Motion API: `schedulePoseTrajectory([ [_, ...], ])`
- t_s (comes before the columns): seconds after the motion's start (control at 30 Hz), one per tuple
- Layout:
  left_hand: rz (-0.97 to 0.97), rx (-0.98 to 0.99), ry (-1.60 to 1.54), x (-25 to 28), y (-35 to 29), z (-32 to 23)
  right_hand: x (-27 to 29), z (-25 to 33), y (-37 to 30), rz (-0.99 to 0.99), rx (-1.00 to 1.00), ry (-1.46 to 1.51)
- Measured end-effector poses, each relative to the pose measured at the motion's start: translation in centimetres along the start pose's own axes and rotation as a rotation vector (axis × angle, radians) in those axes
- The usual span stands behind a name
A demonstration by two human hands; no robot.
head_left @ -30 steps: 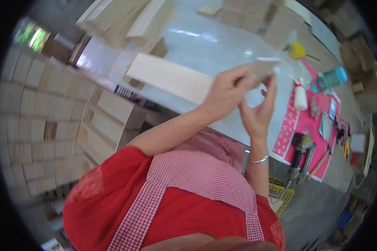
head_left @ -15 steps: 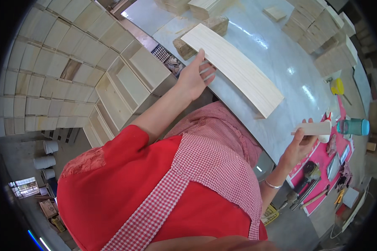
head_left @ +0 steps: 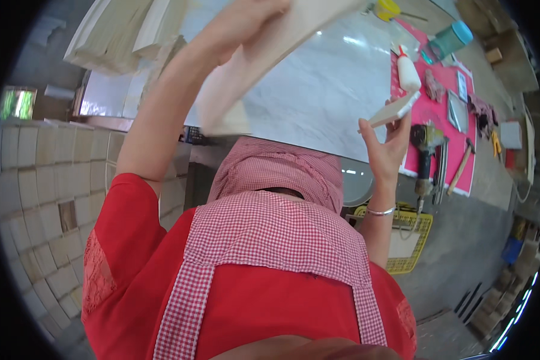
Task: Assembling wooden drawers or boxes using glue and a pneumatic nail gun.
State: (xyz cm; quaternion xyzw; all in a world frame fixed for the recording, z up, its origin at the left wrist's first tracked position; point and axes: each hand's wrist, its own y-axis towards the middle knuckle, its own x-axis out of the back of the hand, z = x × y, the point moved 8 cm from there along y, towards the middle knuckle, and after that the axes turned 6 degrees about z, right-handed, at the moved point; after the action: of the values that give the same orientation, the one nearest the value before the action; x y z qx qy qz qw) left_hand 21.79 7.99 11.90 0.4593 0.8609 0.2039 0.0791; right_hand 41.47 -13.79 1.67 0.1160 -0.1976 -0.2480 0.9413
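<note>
My left hand (head_left: pixel 255 24) is up at the top edge of the view, its fingers closed over a long pale wooden board (head_left: pixel 255 69). The board tilts above the worktable, blurred at its near end, and its far end runs out of view. My right hand (head_left: pixel 390 144) pinches a small, flat wooden piece (head_left: pixel 391 112) between thumb and fingers, over the table's right part. Just beyond that piece lies a white glue bottle (head_left: pixel 408 73) with a red tip.
On a pink mat (head_left: pixel 429 111) are a nail gun (head_left: pixel 425 144), a hammer (head_left: pixel 462 165) and a teal bottle (head_left: pixel 447 42). Stacked boards (head_left: pixel 111 36) stand at the far left, wooden boxes (head_left: pixel 48 210) at the left. A yellow crate (head_left: pixel 411 240) sits below the table (head_left: pixel 318 90).
My left hand has closed on the long board and lifted and turned it up and left. My right hand still holds the small piece. The whole view has swung round.
</note>
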Motion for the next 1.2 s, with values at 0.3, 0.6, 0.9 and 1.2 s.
schedulePoseTrajectory([
  [0.3,0.495,0.379,1.027,-11.2,-2.6,7.2,2.7,-7.2,-2.6,-0.148,-0.213,0.455],
  [0.6,0.656,0.266,1.446,-12.0,-5.1,11.5,4.3,-5.9,-2.1,-0.323,-0.168,0.322],
  [0.9,0.266,0.696,0.001,-17.0,-6.1,11.3,0.1,-3.8,-1.9,-0.182,-0.133,0.243],
  [1.2,0.15,-0.003,0.78,-19.5,-6.9,7.6,-1.1,-3.9,-3.8,-0.074,-0.209,0.193],
])
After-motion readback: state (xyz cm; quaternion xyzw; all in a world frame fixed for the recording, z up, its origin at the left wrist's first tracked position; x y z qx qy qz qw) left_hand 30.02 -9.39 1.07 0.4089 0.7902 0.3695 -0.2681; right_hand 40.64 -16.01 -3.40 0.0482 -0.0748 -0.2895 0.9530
